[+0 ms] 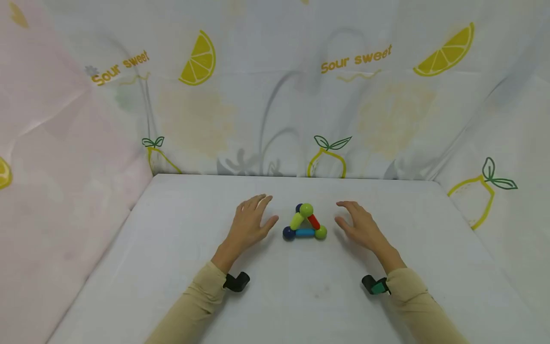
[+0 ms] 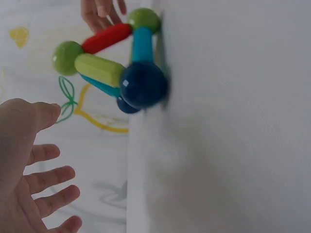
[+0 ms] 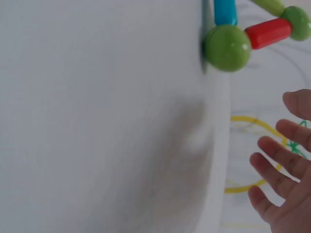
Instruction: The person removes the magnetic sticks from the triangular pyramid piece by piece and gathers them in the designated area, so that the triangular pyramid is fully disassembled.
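A small pyramid of toy rods and balls (image 1: pixel 305 232) stands on the white table between the two hands. In the left wrist view its dark blue ball (image 2: pixel 144 85), yellow-green rod (image 2: pixel 99 69), red rod (image 2: pixel 107 39) and top green ball (image 2: pixel 67 58) show. The right wrist view has a green ball (image 3: pixel 227 48) at a base corner. My left hand (image 1: pixel 250 224) is spread to the left of the pyramid, apart from it. On the other side, my right hand (image 1: pixel 360 226) has its fingers spread, also touching nothing. The pyramid's rear is partly hidden in the head view.
The white tabletop (image 1: pixel 301 296) reaches back to a hanging cloth (image 1: pixel 266 95) printed with lemons and lettering. Cloth also hangs along the left and right sides. A dark wrist camera (image 1: pixel 237 282) sits on the left wrist, another camera (image 1: pixel 375 284) on the right.
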Demonstrator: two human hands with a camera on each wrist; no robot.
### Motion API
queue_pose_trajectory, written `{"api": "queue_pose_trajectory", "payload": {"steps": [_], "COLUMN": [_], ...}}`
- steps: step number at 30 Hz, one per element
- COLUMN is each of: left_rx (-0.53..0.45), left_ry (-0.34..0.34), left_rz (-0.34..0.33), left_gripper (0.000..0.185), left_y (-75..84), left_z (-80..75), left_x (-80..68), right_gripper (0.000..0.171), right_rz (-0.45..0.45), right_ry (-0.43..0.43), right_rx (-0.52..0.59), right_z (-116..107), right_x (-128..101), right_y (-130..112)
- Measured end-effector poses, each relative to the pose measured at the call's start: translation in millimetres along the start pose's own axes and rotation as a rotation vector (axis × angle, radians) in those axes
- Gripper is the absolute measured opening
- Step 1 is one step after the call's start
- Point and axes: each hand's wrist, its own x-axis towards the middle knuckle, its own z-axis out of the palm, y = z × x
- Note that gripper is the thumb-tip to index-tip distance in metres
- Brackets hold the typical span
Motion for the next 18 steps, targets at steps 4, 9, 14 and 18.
{"api": "queue_pose_trajectory", "payload": {"steps": [4,9,14,18], "left_rx": [-0.182,-0.341,-0.433,-0.462], "left_ry": [0.030,-0.069,-0.092,-0.061], "left_rz": [0.096,0.174,0.203,0.209], "left_gripper": [0.049,0.044,0.041,0.036], "left_y": [21.9,44.5,55.0,55.4], "left_z": [-3.8,2.3,13.6,19.1], "left_x": [14.0,27.1,30.8,32.4], "right_gripper": [0.041,0.037,0.024,0.020], "right_rz": [-0.064,-0.186,-0.196,-0.182], "right_ry": [0.046,0.058,0.140,0.206], "right_rx": [0.188,0.265,0.271,0.276], "right_z": [5.6,24.7,42.5,47.1], "right_x": [3.2,10.4,13.2,13.4], "right_y": [-15.5,-35.0,-45.5,-46.6]}}
